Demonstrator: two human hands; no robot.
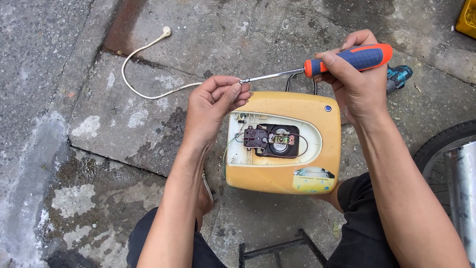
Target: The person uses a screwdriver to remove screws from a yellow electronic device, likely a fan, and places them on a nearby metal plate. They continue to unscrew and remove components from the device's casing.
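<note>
My right hand (354, 74) is clenched round the orange-and-blue handle of the screwdriver (317, 64), held level above the yellow appliance (285, 168) on the concrete floor (89, 124). My left hand (215, 106) pinches the tip, fingers (233, 92) closed there. The appliance's open hatch shows wiring. White cord (144, 49) trails left, a drill (399, 77) lies behind my right hand, a wheel (441, 149) stands right.

Both forearms are bare, with no sleeves, watch or rings showing. Dark black shorts (364, 223) cover the thighs (lower part of the frame). A light-strapped flip-flop sandal (207, 186) sits on one foot, lower centre.
</note>
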